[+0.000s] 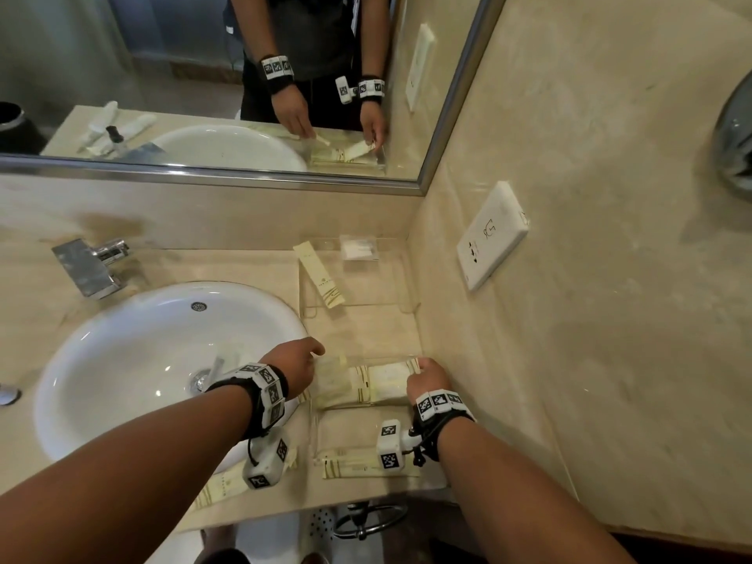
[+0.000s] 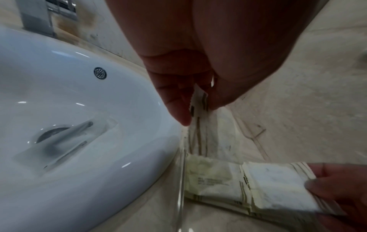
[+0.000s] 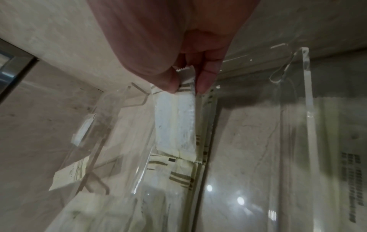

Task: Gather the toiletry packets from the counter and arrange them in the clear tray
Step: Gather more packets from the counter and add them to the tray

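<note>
Both forearms fill the near side of the head view, wrist cameras strapped on. Left hand (image 1: 295, 366) pinches the striped end of a cream packet (image 2: 210, 133) between thumb and fingertips, right beside the sink (image 1: 134, 360). Right hand (image 1: 427, 378) pinches the serrated end of a white-faced packet (image 3: 174, 119), thumb one side, finger the other. Both packets sit at the near clear tray (image 1: 315, 429), overlapping a small stack (image 1: 366, 386) already lying in it. Second clear tray (image 1: 401, 270) toward the back corner of the tabletop (image 1: 252, 270) holds a long cream sachet (image 1: 319, 280) and a clear bag of something white (image 1: 360, 249). More striped packets still on the front edge of the tabletop: one pair near the tray's front wall (image 1: 354, 466), one front-left (image 1: 221, 490). My read of the step: lay both flat, stripes aligned with the stack, inside the walls. Lower them level and release only once they rest; thin film will slide or fan out if dropped from the pinch. Writing: small print block on one packet and on the right in the right wrist view, too blurred to read. Sachet logo also unreadable.
</note>
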The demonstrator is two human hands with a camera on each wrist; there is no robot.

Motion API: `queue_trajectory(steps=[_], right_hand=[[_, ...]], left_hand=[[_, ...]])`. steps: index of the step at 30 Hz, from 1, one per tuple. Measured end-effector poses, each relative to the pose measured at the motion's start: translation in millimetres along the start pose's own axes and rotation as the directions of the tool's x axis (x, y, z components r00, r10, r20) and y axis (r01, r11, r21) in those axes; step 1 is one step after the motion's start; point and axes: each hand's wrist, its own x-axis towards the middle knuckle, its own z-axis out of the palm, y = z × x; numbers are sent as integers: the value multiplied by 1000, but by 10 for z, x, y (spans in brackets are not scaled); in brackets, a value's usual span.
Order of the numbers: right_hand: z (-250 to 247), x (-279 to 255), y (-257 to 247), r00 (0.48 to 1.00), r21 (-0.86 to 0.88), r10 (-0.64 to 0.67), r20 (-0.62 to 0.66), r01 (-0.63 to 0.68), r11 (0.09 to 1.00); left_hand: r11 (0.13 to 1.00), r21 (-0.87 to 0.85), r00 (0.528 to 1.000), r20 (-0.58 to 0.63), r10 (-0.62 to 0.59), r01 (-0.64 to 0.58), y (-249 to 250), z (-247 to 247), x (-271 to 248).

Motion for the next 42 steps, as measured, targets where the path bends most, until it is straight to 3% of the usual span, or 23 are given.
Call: queue_trajectory(steps=[15,19,24,28,32,38,42], right_hand=[[25,-267,78,996,-168,-94,-7,92,982],[40,-395,60,971,-249,-235,-43,217,944],[120,-518,-104,944,-55,-304,125,313,948],[240,-549,-137,936,84,-294,195,283,956],[221,-495,-106,966,74,-232,114,225,972],[16,-287,32,998,270,-29,-48,40,962],[-12,-199,94,998,253,7,-63,10,968]], left_hand=[[1000,0,1000,27,14,-14,100,144,-2],[999,-25,999,39,27,-27,166,157,-9],[994,-94,997,43,67,-63,275,202,-15],[982,-169,994,53,98,-87,329,246,-18],[979,-190,995,63,84,-70,295,238,-45],[993,-12,981,151,118,-118,236,222,-18],[979,90,961,227,158,-182,345,246,17]])
